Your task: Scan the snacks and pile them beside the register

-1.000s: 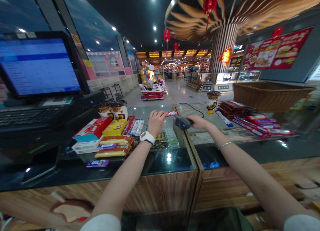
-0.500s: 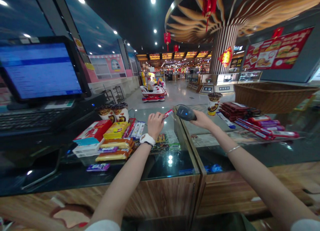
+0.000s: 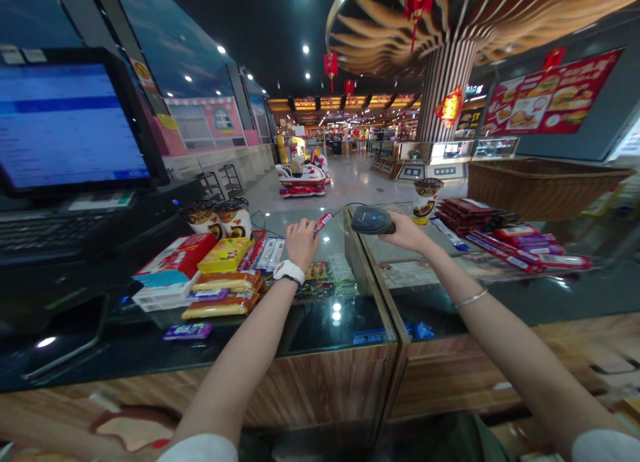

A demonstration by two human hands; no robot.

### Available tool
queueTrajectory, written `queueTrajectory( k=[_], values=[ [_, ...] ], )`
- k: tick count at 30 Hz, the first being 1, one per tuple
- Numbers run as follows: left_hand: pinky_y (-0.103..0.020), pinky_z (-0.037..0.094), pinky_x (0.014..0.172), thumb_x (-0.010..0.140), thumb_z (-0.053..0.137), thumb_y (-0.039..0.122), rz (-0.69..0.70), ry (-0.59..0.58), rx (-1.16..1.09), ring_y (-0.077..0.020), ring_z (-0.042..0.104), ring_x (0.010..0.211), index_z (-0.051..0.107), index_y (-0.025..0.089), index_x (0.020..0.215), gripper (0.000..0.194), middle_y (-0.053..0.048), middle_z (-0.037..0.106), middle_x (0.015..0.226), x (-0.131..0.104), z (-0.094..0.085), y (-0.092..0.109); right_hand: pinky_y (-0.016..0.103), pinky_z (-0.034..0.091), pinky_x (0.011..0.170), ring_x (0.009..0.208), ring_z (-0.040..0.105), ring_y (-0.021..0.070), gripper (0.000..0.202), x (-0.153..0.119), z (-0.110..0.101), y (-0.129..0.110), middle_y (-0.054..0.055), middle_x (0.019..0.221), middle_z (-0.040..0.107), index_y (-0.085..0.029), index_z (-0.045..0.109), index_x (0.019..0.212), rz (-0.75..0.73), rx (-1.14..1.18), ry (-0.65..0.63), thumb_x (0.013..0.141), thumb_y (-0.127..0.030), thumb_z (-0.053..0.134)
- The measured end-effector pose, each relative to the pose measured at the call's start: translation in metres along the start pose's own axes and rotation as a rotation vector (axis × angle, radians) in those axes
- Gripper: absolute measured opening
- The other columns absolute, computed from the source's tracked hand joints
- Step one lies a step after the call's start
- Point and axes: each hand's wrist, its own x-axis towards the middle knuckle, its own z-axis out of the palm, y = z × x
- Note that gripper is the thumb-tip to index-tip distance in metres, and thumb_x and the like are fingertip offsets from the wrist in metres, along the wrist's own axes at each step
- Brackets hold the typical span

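Note:
Pinched in my left hand [image 3: 302, 243] is a small red-wrapped candy stick [image 3: 323, 223], held above the glass counter with its end pointing right. My right hand [image 3: 406, 232] grips a dark barcode scanner [image 3: 371, 220], whose blue light is on; its head faces left toward the candy stick, with a gap between them. Left of my left hand lie blue-and-white packets [image 3: 271, 254], a yellow box [image 3: 226, 255], a red box [image 3: 175, 259] and orange-yellow snack packs [image 3: 221, 305]. A purple packet [image 3: 188, 331] lies in front of these.
At left stand a monitor [image 3: 75, 125] and a keyboard [image 3: 40, 232], with cups [image 3: 234, 219] beside them. On the right are another cup [image 3: 426, 201], dark red packets [image 3: 463, 215], long red-and-blue packs [image 3: 503, 250] and a wicker basket [image 3: 543, 185]. A raised seam [image 3: 373, 282] divides the counter.
The view has shifted slightly. My left hand and the candy stick have moved a little left, away from the scanner. Both hands keep their hold.

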Motion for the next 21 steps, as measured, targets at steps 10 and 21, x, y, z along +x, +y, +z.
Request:
queueTrajectory(
  k=[10,21],
  values=[
    [-0.04,0.04,0.091,0.087,0.055,0.016,-0.009,-0.03,0.017,-0.0256,0.06,0.098,0.065,0.021,0.102,0.018,-0.008,0.065,0.103,-0.0019,-0.0022,0.0033,0.034,0.052,0.083,0.095,0.068,0.0285,0.041,-0.0034,0.001,-0.0046,0.006,0.102,0.075,-0.018,0.071,0.108,-0.026,0.024,0.005,0.068,-0.017,0.064],
    [-0.04,0.04,0.091,0.088,0.054,0.017,0.009,-0.024,0.007,-0.0249,0.06,0.098,0.064,0.022,0.106,0.02,-0.008,0.065,0.105,-0.0021,-0.0023,0.0033,0.035,0.052,0.081,0.093,0.069,0.0295,0.036,-0.0025,0.0038,-0.0003,0.006,0.099,0.075,-0.018,0.071,0.103,0.01,-0.01,-0.008,0.068,-0.02,0.067]
  ],
)
